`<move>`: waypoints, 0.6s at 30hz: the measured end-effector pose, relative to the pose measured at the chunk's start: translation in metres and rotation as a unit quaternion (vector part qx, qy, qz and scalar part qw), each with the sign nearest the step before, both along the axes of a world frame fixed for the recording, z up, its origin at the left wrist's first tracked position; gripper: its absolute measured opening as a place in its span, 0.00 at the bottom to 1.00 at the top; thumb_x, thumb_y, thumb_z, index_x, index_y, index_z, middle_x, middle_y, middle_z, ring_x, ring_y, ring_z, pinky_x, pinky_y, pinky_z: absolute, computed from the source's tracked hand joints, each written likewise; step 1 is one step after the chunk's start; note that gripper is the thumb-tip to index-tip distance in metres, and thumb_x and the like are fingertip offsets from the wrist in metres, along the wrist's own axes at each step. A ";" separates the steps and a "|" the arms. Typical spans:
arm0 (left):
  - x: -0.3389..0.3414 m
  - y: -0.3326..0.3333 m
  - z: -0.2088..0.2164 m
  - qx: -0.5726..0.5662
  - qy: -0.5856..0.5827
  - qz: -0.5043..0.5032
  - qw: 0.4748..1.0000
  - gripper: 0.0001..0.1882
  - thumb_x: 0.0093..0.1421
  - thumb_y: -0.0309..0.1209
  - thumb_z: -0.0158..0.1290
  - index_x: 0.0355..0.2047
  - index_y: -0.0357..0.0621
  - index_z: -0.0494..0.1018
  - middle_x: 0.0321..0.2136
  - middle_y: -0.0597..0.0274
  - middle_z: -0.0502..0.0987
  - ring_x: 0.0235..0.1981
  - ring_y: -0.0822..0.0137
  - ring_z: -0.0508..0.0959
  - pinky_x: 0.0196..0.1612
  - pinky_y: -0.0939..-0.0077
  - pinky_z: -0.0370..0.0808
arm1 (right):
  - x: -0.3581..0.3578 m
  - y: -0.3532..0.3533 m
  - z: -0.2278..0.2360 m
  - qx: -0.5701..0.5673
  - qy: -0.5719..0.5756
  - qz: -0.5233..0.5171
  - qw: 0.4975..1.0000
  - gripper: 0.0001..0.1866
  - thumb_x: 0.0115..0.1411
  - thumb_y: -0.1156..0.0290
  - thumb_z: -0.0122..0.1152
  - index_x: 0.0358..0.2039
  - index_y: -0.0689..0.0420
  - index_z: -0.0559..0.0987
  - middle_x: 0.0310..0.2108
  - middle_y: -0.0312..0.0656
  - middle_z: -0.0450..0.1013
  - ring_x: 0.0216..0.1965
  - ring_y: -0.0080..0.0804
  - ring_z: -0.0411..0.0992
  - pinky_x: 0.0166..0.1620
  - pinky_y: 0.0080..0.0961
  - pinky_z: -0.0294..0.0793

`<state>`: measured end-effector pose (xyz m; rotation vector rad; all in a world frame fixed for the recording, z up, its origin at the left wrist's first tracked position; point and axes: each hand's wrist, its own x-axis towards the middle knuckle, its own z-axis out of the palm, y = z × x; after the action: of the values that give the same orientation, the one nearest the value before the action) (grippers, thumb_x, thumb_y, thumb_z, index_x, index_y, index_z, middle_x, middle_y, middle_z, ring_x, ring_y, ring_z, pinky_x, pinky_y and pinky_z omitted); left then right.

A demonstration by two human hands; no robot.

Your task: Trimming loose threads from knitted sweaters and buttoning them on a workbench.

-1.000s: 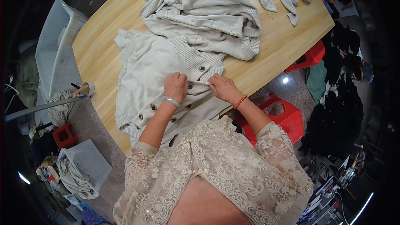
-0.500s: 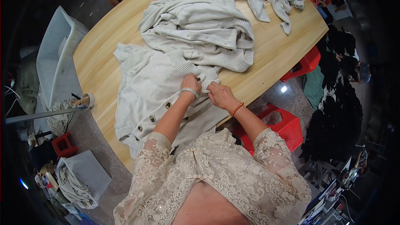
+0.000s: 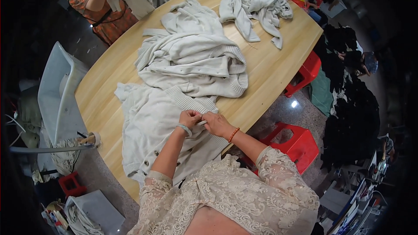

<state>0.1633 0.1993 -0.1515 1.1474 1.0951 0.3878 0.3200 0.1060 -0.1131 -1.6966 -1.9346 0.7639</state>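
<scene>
A cream knitted cardigan (image 3: 150, 124) with a row of buttons lies spread on the wooden table (image 3: 270, 67) in front of me. My left hand (image 3: 189, 118), with a pale bangle on the wrist, and my right hand (image 3: 216, 123), with an orange bead bracelet, meet at the cardigan's front edge near the collar. Both pinch the knit fabric there, fingers closed, touching each other.
A heap of more cream knitwear (image 3: 191, 58) lies just beyond the cardigan, and another bundle (image 3: 257, 6) sits at the far end. A person in an orange dress (image 3: 98, 4) holds a garment at the far left. Red stools (image 3: 294, 141) stand right of the table, a white tub (image 3: 54, 91) left.
My hands have slid along the cardigan's button edge toward the collar and drawn together. The view has shifted back, showing more of the table's far end.
</scene>
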 end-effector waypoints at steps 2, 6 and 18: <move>-0.007 0.000 0.017 -0.062 -0.041 0.002 0.997 0.06 0.52 0.26 0.61 0.27 0.35 0.77 0.22 0.65 0.78 0.21 0.77 0.74 0.26 0.83 0.72 | -0.004 -0.001 0.012 0.017 0.044 -0.020 0.999 0.12 0.51 0.73 0.60 0.36 0.57 0.70 0.36 0.47 0.72 0.40 0.49 0.71 0.41 0.40 0.72; -0.016 -0.006 0.021 -0.058 -0.026 -0.019 0.998 0.08 0.52 0.30 0.63 0.28 0.38 0.77 0.21 0.71 0.76 0.19 0.81 0.70 0.22 0.86 0.66 | -0.010 -0.006 0.017 0.006 0.093 -0.058 0.994 0.18 0.51 0.75 0.60 0.43 0.57 0.69 0.39 0.49 0.73 0.40 0.49 0.72 0.41 0.38 0.73; -0.039 -0.043 0.026 0.279 0.088 -0.088 0.952 0.12 0.55 0.26 0.52 0.39 0.36 0.77 0.30 0.55 0.79 0.29 0.69 0.77 0.36 0.76 0.73 | 0.003 0.001 0.007 -0.003 0.108 0.060 0.992 0.14 0.52 0.76 0.58 0.41 0.62 0.74 0.36 0.54 0.71 0.40 0.53 0.71 0.45 0.38 0.71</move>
<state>0.1245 0.1559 -0.1254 1.7973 1.0530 0.4768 0.3225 0.1067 -0.1061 -1.4447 -1.8974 0.9561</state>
